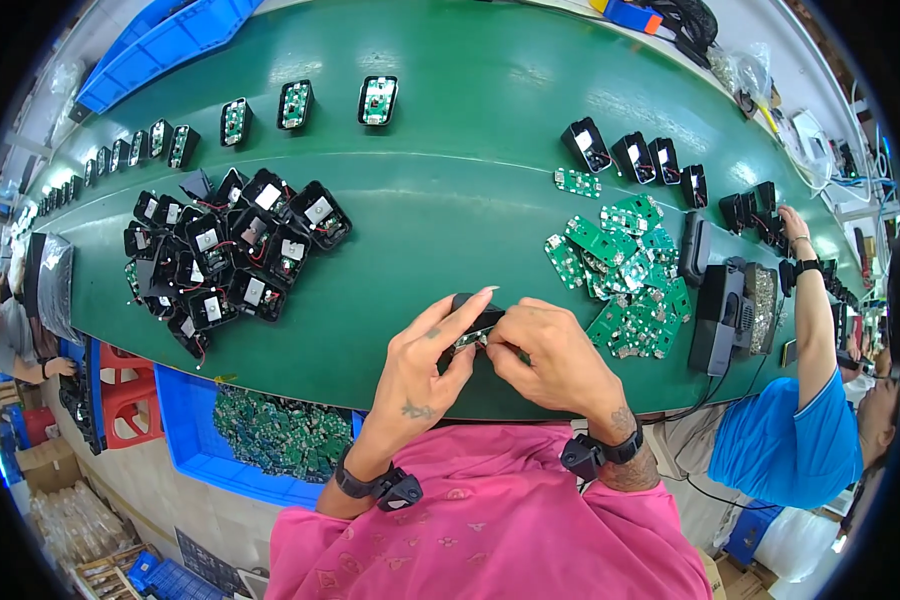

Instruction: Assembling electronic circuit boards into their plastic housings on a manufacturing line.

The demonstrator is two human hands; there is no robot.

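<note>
Green table is filling the frame's middle. At lower centre, left hand is holding one black case; right hand is touching it, but whether gripping, I cannot tell. Two blue bins are standing, upper left and lower left. One case heap and one board heap are flanking the hands. Fingers are hiding much of the held case; overlapping pieces are preventing exact counting.

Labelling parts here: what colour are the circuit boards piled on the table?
The circuit boards are green, best in head view.
</note>
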